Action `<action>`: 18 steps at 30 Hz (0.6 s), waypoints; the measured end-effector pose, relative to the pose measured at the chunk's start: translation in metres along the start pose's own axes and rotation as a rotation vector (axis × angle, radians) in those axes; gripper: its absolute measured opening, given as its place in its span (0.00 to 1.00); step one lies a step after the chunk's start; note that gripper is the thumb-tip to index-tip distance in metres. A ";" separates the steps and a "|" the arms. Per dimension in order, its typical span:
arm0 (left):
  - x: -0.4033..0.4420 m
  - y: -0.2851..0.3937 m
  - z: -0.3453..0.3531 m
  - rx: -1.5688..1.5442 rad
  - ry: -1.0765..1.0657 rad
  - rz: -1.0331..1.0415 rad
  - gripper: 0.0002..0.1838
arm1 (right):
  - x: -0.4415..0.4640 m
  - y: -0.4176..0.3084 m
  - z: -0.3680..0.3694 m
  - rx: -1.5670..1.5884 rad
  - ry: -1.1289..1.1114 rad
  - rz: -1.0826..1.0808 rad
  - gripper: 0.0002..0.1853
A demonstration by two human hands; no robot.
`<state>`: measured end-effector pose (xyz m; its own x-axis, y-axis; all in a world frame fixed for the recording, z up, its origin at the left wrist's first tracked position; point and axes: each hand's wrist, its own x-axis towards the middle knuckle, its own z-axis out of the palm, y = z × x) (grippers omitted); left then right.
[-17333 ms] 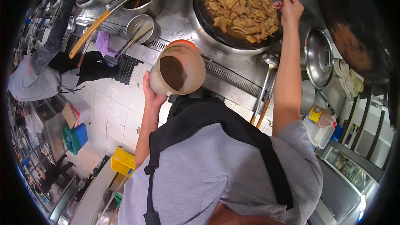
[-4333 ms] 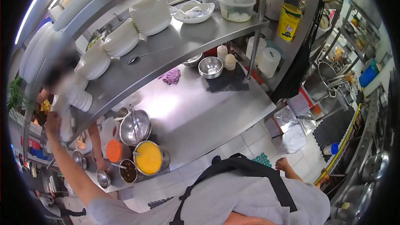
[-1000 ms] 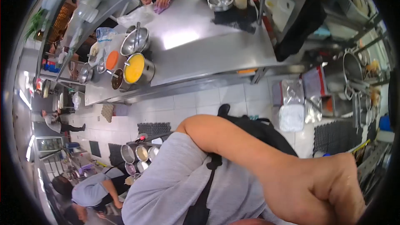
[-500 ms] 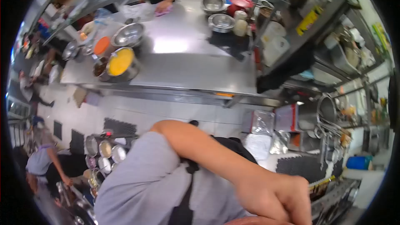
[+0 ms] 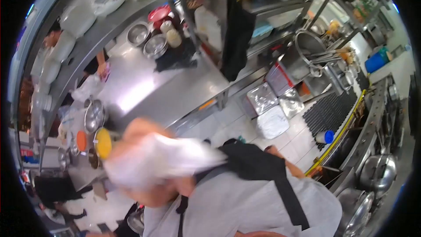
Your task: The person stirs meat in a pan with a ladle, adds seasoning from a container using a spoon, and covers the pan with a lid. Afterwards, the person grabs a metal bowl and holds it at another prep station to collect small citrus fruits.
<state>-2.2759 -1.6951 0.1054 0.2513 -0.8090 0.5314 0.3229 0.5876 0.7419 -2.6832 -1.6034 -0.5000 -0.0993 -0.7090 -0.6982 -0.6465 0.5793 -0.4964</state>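
Observation:
My left hand (image 5: 144, 128) is a smear of motion in front of my chest, on the left. A white cloth (image 5: 171, 158) is bunched at it and trails to the right, and more blurred skin shows below the cloth. The single fingers cannot be made out, but the hand appears closed on the cloth. Of my right arm, only a strip of skin (image 5: 291, 166) shows beside my black apron (image 5: 252, 160); the apron hides most of it. My right hand's fingers cannot be seen clearly.
Beyond me stands a steel table (image 5: 175, 90) with metal bowls (image 5: 155, 46) and a pot of yellow liquid (image 5: 103, 143). Foil-covered containers (image 5: 262, 98) sit on the floor. A stove (image 5: 342, 162) runs along the right. A co-worker's hand (image 5: 102, 68) is across the table.
The view has turned to the right. My left hand has swung from near my right shoulder to the left, and a white cloth now shows with it.

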 end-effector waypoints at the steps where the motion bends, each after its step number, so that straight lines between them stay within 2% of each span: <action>1: 0.006 -0.001 0.019 -0.232 -0.144 -0.031 0.17 | 0.052 0.058 0.030 -0.003 -0.022 -0.012 0.15; 2: 0.016 -0.007 0.038 -0.459 -0.269 -0.055 0.14 | 0.097 0.108 0.051 -0.091 0.026 -0.188 0.16; 3: 0.020 -0.014 0.053 -0.679 -0.379 -0.080 0.12 | 0.065 0.056 0.021 0.052 -0.101 -0.053 0.17; 5: 0.010 -0.035 0.080 -0.986 -0.380 0.085 0.11 | 0.021 0.006 0.020 0.152 0.131 -0.095 0.15; 6: 0.006 -0.046 0.093 -1.140 -0.400 0.169 0.10 | 0.051 0.008 0.008 0.194 -0.061 -0.112 0.15; 9: 0.014 -0.051 0.080 -1.185 -0.632 0.055 0.11 | -0.007 -0.071 -0.019 0.257 0.002 -0.033 0.14; 11: 0.019 -0.051 0.065 -1.183 -0.762 -0.015 0.10 | -0.003 -0.060 -0.008 0.293 0.002 -0.055 0.13; 14: 0.023 -0.041 0.049 -1.024 -0.753 -0.070 0.09 | 0.026 0.010 0.021 0.209 0.008 -0.160 0.11; 15: 0.023 -0.035 0.047 -0.945 -0.736 -0.080 0.08 | 0.051 0.055 0.055 0.110 0.145 -0.179 0.14; 18: 0.020 -0.020 0.047 -0.728 -0.677 -0.110 0.08 | 0.065 0.112 0.084 -0.124 0.079 -0.177 0.18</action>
<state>-2.3203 -1.7235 0.1205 -0.3131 -0.5641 0.7640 0.8504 0.1916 0.4900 -2.6986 -1.5511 -0.6446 -0.0319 -0.8270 -0.5613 -0.7466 0.3931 -0.5368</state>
